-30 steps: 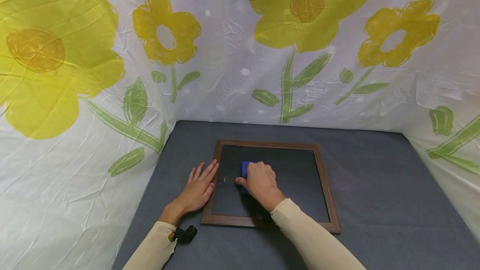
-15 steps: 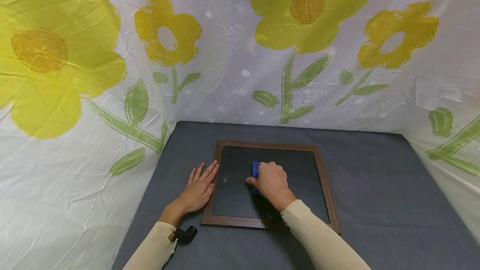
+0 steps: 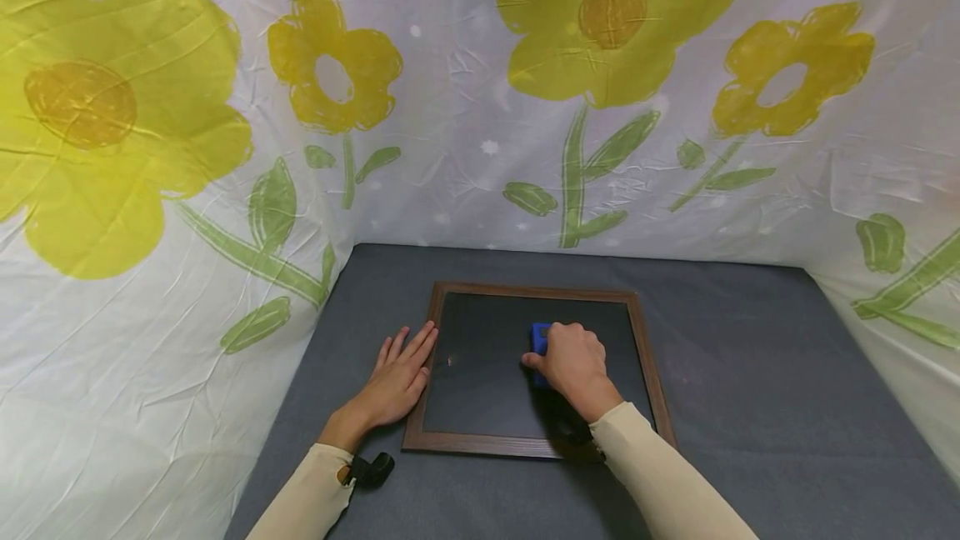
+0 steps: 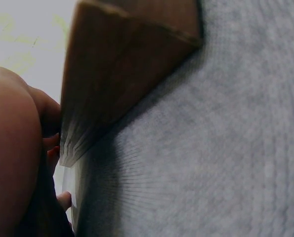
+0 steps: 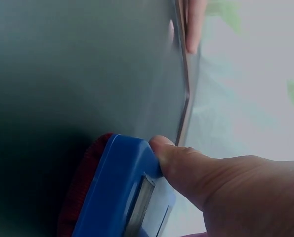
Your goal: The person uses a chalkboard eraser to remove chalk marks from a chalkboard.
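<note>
A dark chalkboard with a brown wooden frame (image 3: 646,357) lies flat on the grey cloth. My right hand (image 3: 573,363) grips a blue eraser (image 3: 538,340) and presses it on the board's right half. In the right wrist view the blue eraser (image 5: 122,192) shows a red felt underside against the dark board (image 5: 77,69), with my thumb on its side. My left hand (image 3: 397,377) lies flat, fingers straight, against the frame's left edge. The left wrist view shows the frame's corner (image 4: 122,74) on the grey cloth (image 4: 211,163).
A white sheet printed with yellow flowers (image 3: 480,90) walls the grey surface (image 3: 750,340) at the back and both sides. A small black strap (image 3: 371,468) sits at my left wrist.
My right hand has slid the blue eraser to the right across the board, from left of centre to the right half. The left hand has stayed in place.
</note>
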Demonstrator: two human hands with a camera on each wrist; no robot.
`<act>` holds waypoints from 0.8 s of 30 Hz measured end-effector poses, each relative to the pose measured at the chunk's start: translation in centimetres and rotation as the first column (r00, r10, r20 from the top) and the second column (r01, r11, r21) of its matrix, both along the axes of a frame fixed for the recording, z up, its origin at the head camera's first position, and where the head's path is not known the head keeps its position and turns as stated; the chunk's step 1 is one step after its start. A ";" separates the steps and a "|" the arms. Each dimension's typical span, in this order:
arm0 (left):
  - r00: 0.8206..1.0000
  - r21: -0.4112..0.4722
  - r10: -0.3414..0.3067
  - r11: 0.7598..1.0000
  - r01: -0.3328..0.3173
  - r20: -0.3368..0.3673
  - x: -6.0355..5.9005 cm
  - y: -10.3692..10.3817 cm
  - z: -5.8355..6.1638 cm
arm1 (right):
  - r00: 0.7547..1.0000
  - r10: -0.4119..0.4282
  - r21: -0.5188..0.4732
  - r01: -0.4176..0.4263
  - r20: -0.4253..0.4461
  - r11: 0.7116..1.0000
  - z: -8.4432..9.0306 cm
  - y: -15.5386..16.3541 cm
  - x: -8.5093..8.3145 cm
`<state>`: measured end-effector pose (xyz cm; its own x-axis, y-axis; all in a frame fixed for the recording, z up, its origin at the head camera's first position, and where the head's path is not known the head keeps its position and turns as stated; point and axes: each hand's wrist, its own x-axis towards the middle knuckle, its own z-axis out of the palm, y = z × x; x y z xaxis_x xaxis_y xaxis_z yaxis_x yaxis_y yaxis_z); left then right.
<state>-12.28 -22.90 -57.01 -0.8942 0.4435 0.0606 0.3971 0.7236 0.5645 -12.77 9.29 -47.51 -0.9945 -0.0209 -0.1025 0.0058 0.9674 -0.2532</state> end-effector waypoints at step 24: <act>0.998 0.031 -0.014 0.999 0.016 -0.054 0.1 0.1 0.0 | 0.997 -0.079 0.013 0.079 0.011 0.997 0.2 4.9 0.2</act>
